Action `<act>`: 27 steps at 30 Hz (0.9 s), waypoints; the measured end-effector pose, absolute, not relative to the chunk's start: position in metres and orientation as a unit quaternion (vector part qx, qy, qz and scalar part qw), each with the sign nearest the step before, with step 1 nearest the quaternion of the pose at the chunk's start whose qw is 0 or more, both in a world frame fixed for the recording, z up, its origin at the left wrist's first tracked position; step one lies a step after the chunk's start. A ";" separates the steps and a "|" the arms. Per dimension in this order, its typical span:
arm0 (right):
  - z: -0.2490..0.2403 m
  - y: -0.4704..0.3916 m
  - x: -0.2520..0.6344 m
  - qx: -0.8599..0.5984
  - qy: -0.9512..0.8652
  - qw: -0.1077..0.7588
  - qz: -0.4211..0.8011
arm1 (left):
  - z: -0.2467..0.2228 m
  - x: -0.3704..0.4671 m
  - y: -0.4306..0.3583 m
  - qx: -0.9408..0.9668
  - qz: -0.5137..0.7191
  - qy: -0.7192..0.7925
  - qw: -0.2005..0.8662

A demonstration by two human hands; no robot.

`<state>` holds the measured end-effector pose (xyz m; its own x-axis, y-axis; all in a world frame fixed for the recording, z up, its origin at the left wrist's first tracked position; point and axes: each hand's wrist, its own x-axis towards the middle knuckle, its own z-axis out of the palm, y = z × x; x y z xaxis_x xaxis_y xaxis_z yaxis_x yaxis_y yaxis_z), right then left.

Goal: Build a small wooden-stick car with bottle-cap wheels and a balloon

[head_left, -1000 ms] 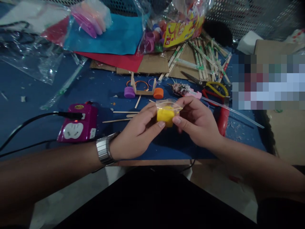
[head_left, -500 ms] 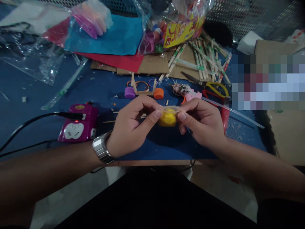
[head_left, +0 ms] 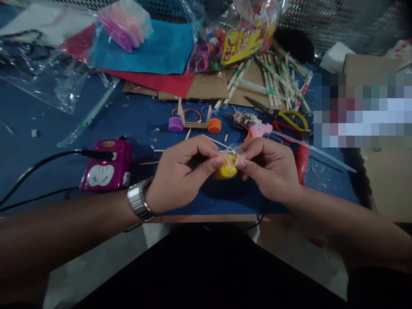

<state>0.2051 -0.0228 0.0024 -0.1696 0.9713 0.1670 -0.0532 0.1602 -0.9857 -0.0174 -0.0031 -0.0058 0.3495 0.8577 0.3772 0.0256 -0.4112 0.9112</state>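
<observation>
left hand [head_left: 180,174]: thumb-to-finger pinch | right hand [head_left: 273,167]: same pinch (fingertips [head_left: 219,162] near each other) | forearms [head_left: 80,210] angled inward

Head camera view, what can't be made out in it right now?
In the head view:
Yellow lump: partly covered by the left hand, right hand and clear plastic.
Thin sticks: partly hidden behind the left hand.
Pink glue gun: lower part hidden by the right hand.
Black cable: cut off by the left edge.
Yellow label: small print too blurred to read.
</observation>
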 end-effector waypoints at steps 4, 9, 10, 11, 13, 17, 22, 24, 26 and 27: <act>0.003 -0.019 0.208 -0.408 -0.565 0.528 0.485 | -0.005 -0.018 0.000 0.652 0.482 0.354 0.466; 0.001 -0.025 0.202 -0.383 -0.599 0.495 0.499 | -0.011 -0.015 -0.002 0.697 0.444 0.316 0.466; 0.001 -0.026 0.201 -0.382 -0.604 0.490 0.499 | -0.010 -0.015 -0.004 0.704 0.443 0.309 0.460; 0.001 -0.027 0.201 -0.382 -0.605 0.489 0.499 | -0.010 -0.015 -0.005 0.705 0.445 0.307 0.458; 0.001 -0.026 0.202 -0.384 -0.597 0.497 0.499 | -0.007 -0.015 -0.007 0.687 0.461 0.318 0.464; 0.001 -0.024 0.203 -0.385 -0.582 0.536 0.476 | -0.006 -0.015 -0.006 0.651 0.473 0.337 0.488; 0.000 -0.028 0.200 -0.381 -0.640 0.492 0.451 | -0.011 -0.015 -0.003 0.725 0.435 0.299 0.442; 0.000 -0.028 0.202 -0.379 -0.630 0.499 0.458 | -0.009 -0.016 -0.004 0.716 0.451 0.297 0.442; 0.001 -0.027 0.204 -0.383 -0.611 0.522 0.456 | -0.006 -0.016 -0.004 0.694 0.473 0.304 0.450; 0.001 -0.026 0.205 -0.387 -0.604 0.531 0.451 | -0.005 -0.016 -0.004 0.687 0.476 0.309 0.454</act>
